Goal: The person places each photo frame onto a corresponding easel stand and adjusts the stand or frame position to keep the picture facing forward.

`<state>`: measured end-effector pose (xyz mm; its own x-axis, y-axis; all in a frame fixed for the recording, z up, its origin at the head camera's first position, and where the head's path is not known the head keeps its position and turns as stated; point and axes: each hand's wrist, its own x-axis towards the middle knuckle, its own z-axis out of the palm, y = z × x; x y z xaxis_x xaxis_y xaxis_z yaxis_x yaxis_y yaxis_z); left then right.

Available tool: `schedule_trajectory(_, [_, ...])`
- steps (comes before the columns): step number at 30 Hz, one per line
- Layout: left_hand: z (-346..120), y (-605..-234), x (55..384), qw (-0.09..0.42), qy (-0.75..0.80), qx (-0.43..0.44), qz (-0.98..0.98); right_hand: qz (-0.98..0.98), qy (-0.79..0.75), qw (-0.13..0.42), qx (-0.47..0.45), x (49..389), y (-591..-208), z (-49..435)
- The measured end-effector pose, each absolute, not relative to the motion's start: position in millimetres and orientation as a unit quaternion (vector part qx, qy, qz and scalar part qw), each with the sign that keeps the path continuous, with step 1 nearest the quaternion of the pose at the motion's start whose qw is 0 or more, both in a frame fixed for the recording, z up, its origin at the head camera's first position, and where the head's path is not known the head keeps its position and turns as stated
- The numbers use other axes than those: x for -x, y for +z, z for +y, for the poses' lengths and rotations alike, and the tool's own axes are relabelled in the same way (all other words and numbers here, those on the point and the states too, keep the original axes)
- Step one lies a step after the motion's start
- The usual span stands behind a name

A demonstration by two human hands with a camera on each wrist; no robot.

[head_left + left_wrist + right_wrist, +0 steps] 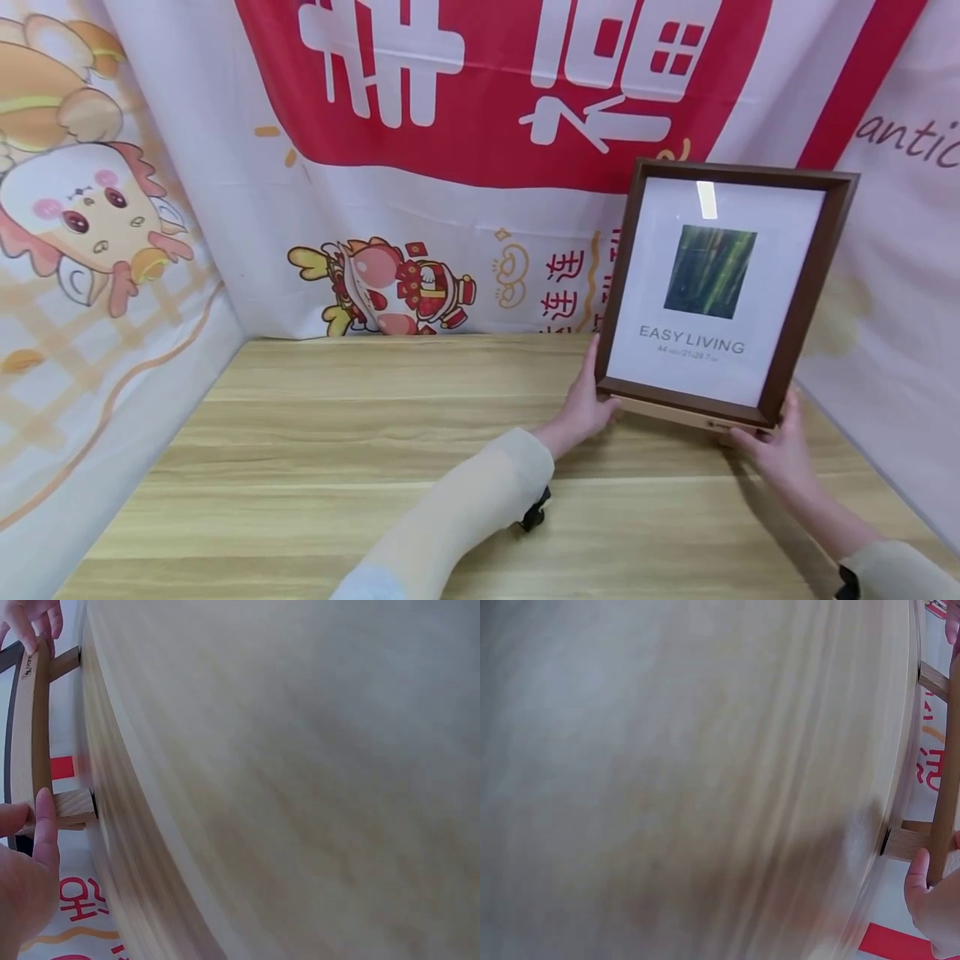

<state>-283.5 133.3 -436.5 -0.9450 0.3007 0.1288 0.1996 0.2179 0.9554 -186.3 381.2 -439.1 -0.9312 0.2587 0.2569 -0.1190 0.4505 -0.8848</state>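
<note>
A dark brown picture frame [810,292] leans back slightly at the right of the head view, with a small green picture and the words EASY LIVING behind its glass. Its lower edge rests on the pale ledge of a wooden stand [675,412], whose short legs show in both wrist views. My left hand [585,408] holds the stand's left end, thumb at the ledge and fingers up along the frame's side. At the opposite end, my right hand [783,454] holds the stand, its thumb at the front of the ledge. The backs of the frame and stand are hidden.
The wood-grain table [360,467] spreads out below. A printed cloth [337,200] hangs behind the frame, and further cloth walls stand at the left and right. The right cloth wall [892,350] is close beside my right hand.
</note>
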Motion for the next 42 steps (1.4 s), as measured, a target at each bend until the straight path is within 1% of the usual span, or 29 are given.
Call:
schedule_trajectory(6, [122.9, -439.0, 282.1, 0.033, 0.604, -0.167, 0.779, -0.831, 0.528, 0.174, 0.041, 188.6, -441.1, 372.6])
schedule_trajectory(19, [98.3, -441.3, 281.6, 0.004, 0.582, -0.165, 0.796, -0.839, 0.516, 0.173, 0.004, 195.3, -437.7, 352.6])
schedule_trajectory(29, [76.6, -439.1, 277.9, 0.003, 0.589, -0.166, 0.791, -0.829, 0.536, 0.159, -0.003, 198.9, -436.4, 335.0])
schedule_trajectory(38, [53.0, -442.0, 274.6, -0.014, 0.576, -0.176, 0.798, -0.830, 0.537, 0.150, -0.001, 202.1, -433.9, 313.3])
schedule_trajectory(42, [41.5, -441.8, 273.2, -0.014, 0.574, -0.167, 0.802, -0.824, 0.547, 0.148, -0.010, 204.2, -432.8, 302.7])
